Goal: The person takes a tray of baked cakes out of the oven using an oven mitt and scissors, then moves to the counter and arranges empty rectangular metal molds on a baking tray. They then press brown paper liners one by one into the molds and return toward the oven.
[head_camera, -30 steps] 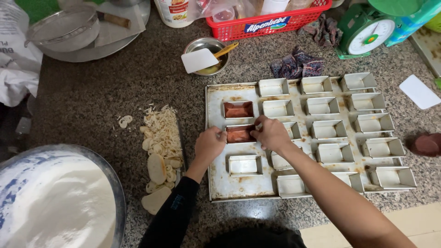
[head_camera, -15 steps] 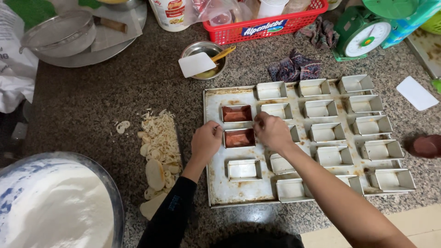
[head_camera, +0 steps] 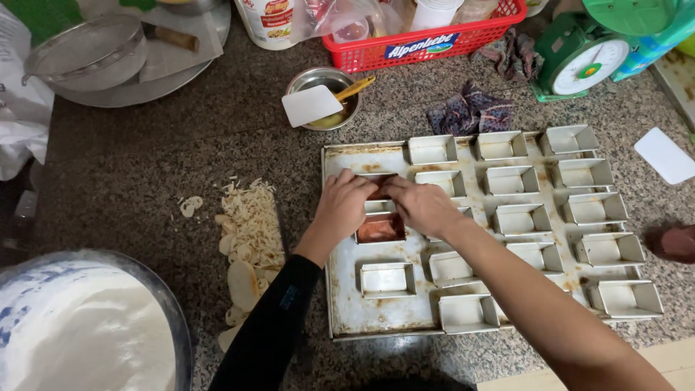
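Hands met over the tray, and I kept that tray as my reference for everything else. My left hand and right hand were together on one small mould in the tray's upper-left part, fingers curled down over its rim and into it. I could see a reddish-brown lining through the gap between them, but I could not tell whether the fingers pinched the mould itself or only pressed on what lay inside. Just below it on the tray sat a second mould with the same reddish lining, touching the heel of my left hand. Below that stood an unlined mould, and more pale moulds filled the tray to the right in rows.

Left of the tray, on the granite counter, lay a heap of pale shavings. Further left and toward me stood a big bowl of white flour. Above the tray sat a steel cup with a white scraper in it, and beyond that a red basket. A dark cloth lay just above the tray's top edge, with a green scale to its upper right. A sieve rested far up and left.
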